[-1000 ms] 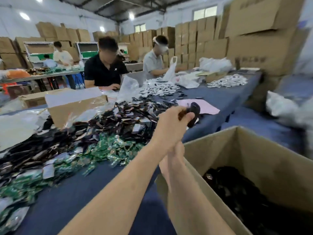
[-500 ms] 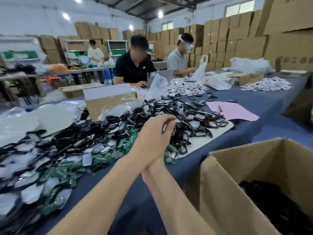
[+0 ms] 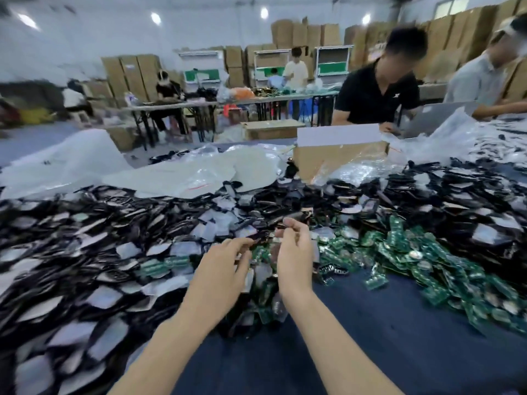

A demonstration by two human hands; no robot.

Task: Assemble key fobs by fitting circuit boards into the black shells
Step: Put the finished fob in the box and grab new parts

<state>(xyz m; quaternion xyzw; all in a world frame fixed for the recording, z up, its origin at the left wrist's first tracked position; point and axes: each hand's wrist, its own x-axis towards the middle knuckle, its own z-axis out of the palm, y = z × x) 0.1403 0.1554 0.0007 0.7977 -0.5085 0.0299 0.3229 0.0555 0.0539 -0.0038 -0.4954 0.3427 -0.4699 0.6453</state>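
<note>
Black shell crosswise between fingertips: left hand fingers straightish, touching it; right hand fingers curled, grip unclear; circuit boards nearer right.

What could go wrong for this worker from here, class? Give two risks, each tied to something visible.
Black shells and green circuit boards lie mixed in one heap, so the fingers may snag extra or wrong pieces. The left hand and right hand work right above that heap; whatever slips from them would likely vanish among lookalikes.
</note>
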